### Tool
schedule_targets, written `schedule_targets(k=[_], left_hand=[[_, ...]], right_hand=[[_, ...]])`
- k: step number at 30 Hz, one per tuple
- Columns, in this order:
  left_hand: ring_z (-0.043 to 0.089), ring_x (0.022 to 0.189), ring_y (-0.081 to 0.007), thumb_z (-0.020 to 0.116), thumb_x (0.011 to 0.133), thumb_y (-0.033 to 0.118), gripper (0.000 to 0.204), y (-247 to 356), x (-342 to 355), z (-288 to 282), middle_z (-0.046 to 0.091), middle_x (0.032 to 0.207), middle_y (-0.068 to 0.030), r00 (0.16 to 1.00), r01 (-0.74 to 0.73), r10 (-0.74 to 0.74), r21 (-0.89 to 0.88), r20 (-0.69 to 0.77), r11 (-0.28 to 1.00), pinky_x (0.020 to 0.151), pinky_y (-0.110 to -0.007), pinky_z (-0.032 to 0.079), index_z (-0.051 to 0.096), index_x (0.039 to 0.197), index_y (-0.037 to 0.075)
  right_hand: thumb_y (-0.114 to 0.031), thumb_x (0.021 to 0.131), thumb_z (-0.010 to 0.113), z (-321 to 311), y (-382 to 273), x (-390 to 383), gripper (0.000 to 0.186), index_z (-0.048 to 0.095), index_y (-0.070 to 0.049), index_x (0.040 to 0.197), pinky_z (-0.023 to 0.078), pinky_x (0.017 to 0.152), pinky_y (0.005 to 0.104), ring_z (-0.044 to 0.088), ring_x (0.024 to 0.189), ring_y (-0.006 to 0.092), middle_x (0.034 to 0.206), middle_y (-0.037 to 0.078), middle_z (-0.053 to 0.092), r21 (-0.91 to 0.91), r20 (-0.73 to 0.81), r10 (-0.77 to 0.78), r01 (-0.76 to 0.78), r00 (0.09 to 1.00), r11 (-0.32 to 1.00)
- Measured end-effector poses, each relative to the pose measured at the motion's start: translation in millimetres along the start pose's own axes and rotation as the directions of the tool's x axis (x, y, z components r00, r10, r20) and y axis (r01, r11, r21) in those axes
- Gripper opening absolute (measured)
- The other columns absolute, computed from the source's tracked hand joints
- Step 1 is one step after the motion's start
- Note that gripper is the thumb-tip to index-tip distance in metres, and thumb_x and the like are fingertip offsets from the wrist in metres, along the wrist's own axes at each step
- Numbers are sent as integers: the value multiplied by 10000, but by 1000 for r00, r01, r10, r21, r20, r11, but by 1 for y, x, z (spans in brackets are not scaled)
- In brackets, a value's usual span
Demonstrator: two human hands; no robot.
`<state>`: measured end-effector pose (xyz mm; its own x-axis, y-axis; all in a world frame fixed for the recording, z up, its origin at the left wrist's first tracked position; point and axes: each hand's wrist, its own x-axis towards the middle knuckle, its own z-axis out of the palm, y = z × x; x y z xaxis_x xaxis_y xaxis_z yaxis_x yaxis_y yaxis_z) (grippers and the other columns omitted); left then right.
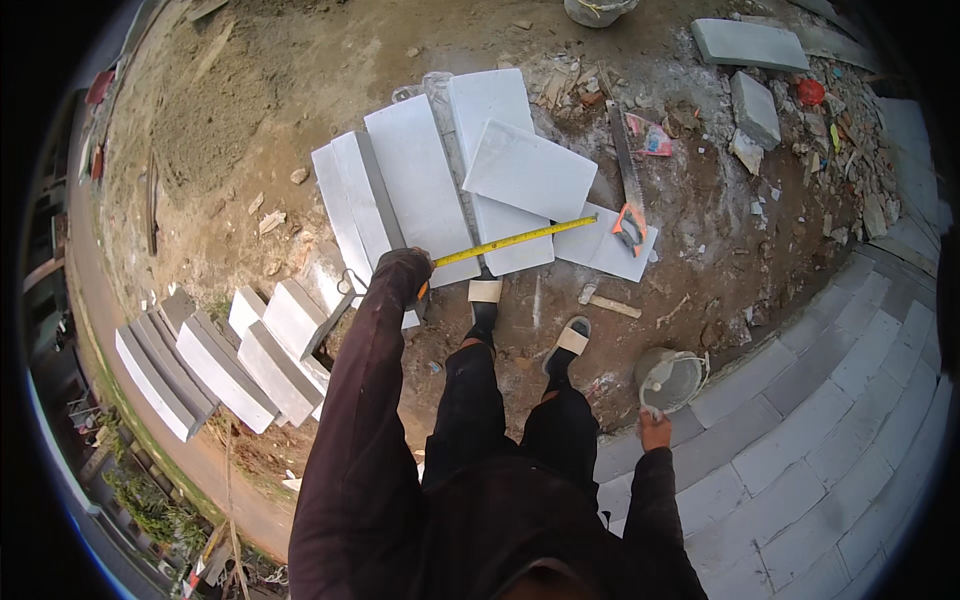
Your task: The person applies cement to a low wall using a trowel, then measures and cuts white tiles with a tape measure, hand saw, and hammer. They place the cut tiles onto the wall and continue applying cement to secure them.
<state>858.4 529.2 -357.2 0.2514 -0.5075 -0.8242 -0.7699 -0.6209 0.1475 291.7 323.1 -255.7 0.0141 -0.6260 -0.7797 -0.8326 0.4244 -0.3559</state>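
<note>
The left hand (404,272) is clamping on the near end of a yellow tape measure (515,240) at the near edge of the white blocks (420,180). The tape is extending rightward across them, its free end lying at the far edge of the rightmost block (600,248). A handsaw (629,175) is resting its orange handle near that block's right corner. A hammer (612,302) is lying on the ground (720,300) just off the near edge. The right hand (655,432) is positioning at a bucket's (672,382) near rim; whether its fingers are closing cannot be told.
</note>
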Motion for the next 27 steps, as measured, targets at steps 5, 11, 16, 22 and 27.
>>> schedule_targets(k=[5,11,16,22,27], left_hand=[[623,686,-249,473,852,259,212,-42,93,-94,620,706,-96,989,147,-146,95,-10,985,593,-358,482,624,819,114],[643,703,-221,495,842,317,249,-41,168,-154,656,754,-67,969,230,-240,132,63,964,610,-339,491,654,843,126],[657,717,-226,484,847,302,242,-52,209,-145,661,720,-52,953,300,-302,151,-15,942,609,-353,498,664,902,150],[637,880,-224,451,868,313,286,-52,202,-140,660,925,-60,936,350,-336,157,-108,923,742,-351,497,625,1020,144],[618,940,-225,464,864,343,271,-54,208,-130,647,986,-25,906,421,-409,127,-109,898,785,-347,486,622,1035,203]], right_hand=[[-240,834,595,91,25,-40,284,604,11,966,466,494,254,563,568,132,769,57,590,26,106,183,-186,977,982],[-222,829,607,133,30,-56,272,606,13,967,473,517,260,561,609,119,780,61,602,-11,114,213,-213,970,977],[-216,848,597,135,-51,-47,299,586,31,1015,518,583,267,587,721,135,855,84,610,67,107,256,-264,961,962],[-295,852,586,131,-71,-39,339,582,8,1005,501,569,253,550,630,117,782,58,576,114,79,188,-196,979,974],[-281,849,587,121,-40,-35,321,586,9,987,494,546,247,544,619,115,775,58,571,118,75,197,-205,977,972]])
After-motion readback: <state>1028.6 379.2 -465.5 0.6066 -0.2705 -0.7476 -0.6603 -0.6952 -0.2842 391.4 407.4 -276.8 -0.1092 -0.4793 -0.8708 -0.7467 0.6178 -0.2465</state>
